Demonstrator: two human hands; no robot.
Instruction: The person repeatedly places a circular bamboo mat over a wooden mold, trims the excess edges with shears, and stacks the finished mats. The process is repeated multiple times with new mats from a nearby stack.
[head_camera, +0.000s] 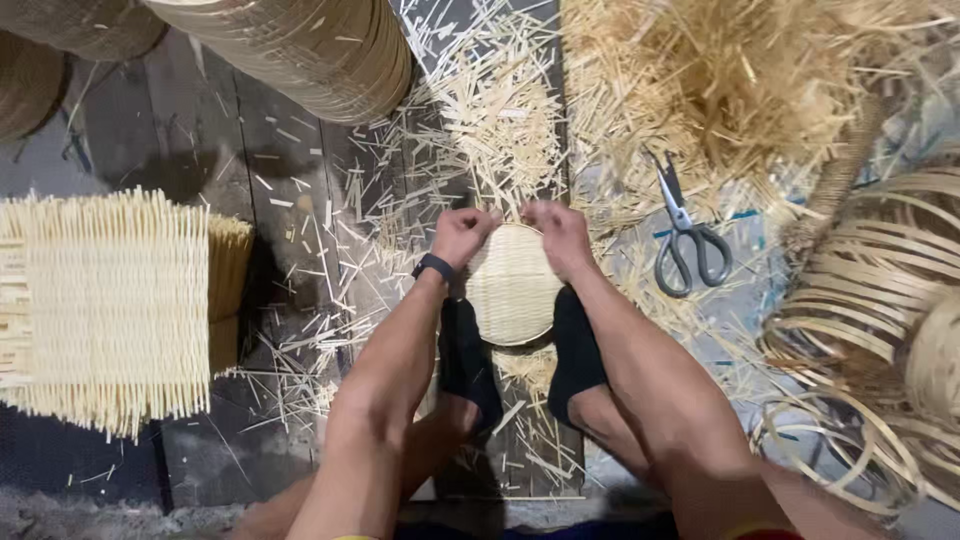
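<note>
I grip the top rim of the round woven tray (512, 285) at the centre of the frame, my left hand (460, 236) and right hand (560, 237) both closed on its edge, close together. My socked feet (470, 360) pin its lower sides against the plank floor (290, 190). To work it well, I judge I should keep the feet steady and the pull even. Scissors (688, 235) lie to the right, well apart; a woven mat (105, 305) sits at the left.
</note>
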